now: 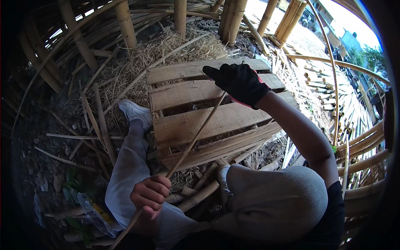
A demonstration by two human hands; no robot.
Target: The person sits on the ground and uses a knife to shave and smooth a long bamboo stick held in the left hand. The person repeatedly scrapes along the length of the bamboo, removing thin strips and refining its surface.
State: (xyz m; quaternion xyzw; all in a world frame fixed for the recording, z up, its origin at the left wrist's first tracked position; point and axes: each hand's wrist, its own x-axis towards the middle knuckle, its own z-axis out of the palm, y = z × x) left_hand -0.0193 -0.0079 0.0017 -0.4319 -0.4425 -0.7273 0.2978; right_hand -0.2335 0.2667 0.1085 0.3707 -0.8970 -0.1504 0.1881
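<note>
A long thin bamboo strip (pixel 196 136) slants across the view from the lower left up to the middle of a slatted wooden crate (pixel 187 121). My bare left hand (pixel 151 195) is closed round its lower part, above my left leg. At the strip's upper end, over the crate's slats, is my right hand (pixel 239 81) in a black glove with red edging. Its fingers are curled over the strip, with one digit sticking out to the left. Whether the glove also holds a tool is hidden.
Dry bamboo shavings (pixel 125 66) heap behind the crate, among upright bamboo posts (pixel 180 18). Cut bamboo pieces (pixel 333 96) are stacked at the right. Loose strips and poles (pixel 200 196) lie round my feet. A clear plastic bag (pixel 96 212) sits at the lower left.
</note>
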